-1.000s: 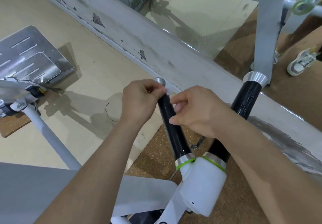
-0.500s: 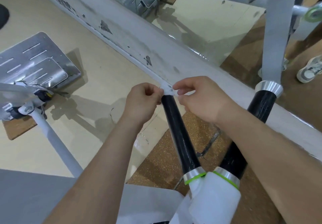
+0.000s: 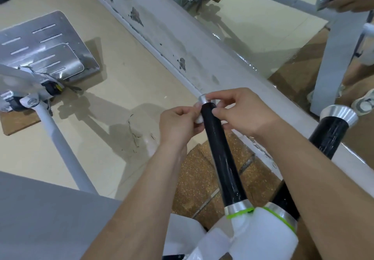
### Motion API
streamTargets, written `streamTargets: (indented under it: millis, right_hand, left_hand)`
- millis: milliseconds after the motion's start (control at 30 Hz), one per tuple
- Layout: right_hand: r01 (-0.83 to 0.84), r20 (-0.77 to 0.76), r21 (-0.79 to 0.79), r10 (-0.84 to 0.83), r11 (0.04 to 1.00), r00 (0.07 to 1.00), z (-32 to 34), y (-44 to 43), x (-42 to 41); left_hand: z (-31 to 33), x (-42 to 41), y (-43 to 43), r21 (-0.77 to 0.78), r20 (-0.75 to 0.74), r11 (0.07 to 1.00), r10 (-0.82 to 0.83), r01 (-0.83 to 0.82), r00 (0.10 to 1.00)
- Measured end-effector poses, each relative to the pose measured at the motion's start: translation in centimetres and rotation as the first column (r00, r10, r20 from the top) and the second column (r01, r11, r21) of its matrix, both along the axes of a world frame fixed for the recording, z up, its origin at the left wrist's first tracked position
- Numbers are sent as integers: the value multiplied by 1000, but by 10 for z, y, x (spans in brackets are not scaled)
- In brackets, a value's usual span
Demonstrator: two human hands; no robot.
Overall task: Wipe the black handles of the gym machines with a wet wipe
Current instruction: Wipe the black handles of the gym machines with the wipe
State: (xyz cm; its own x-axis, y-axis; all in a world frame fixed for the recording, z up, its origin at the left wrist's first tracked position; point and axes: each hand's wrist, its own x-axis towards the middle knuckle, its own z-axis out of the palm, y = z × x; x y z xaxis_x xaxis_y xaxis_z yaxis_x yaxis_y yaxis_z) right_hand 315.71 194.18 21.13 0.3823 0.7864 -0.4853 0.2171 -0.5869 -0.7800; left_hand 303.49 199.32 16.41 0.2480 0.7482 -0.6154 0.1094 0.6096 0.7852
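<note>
left hand (image 3: 178, 124) pinches a small white wad, probably the wet wipe (image 3: 198, 119), against the left side of the black handle (image 3: 220, 154), just under its silver cap (image 3: 203, 98). right hand (image 3: 240, 112) curls thumb and fingers round the same top end from the other side. the handle slants up from a white joint (image 3: 259, 237). a second handle (image 3: 329, 134) stands to the right, its lower part hidden by the right forearm. beyond lie a scuffed grey ledge (image 3: 162, 37), a mirror (image 3: 263, 26) and a slotted metal plate (image 3: 44, 49).
</note>
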Motion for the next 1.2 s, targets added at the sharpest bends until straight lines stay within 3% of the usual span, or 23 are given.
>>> streamTargets:
  millis: [133,267,433,633,733,833,1033,1200]
  right_hand:
    - [44,-64,-13,-45,999,997,2,1,2]
    - [58,-92,-24,-60,998,994,-2,3,4]
    - [55,-78,-19,-56,998,995,-6,4,6]
    - [35,-75,-2,-35,999,997,-6,3,6]
    - [25,-70,-1,-25,1000,997,-6,4,6]
    - [18,-76,4,-18,1000,997,-5,3,8]
    - [-4,-54,-2,4,1000,999,-5,4,7]
    - [-8,-38,-5,8,1000,999,-1,3,7]
  left_hand:
    - [-3,-5,-6,-51,31,999,-11,13,999]
    - [-3,-1,-7,-121,100,984,142,-129,985]
    - [0,-16,-33,-131,138,987,113,-95,984]
    - [7,12,-37,-255,172,893,419,-370,892]
    - [14,0,-53,-252,190,916,363,-312,912]
    - [8,-11,-50,-137,183,963,257,-234,949]
    - [4,-3,-46,-126,181,953,295,-275,938]
    - [11,-19,-55,23,160,987,152,-158,975]
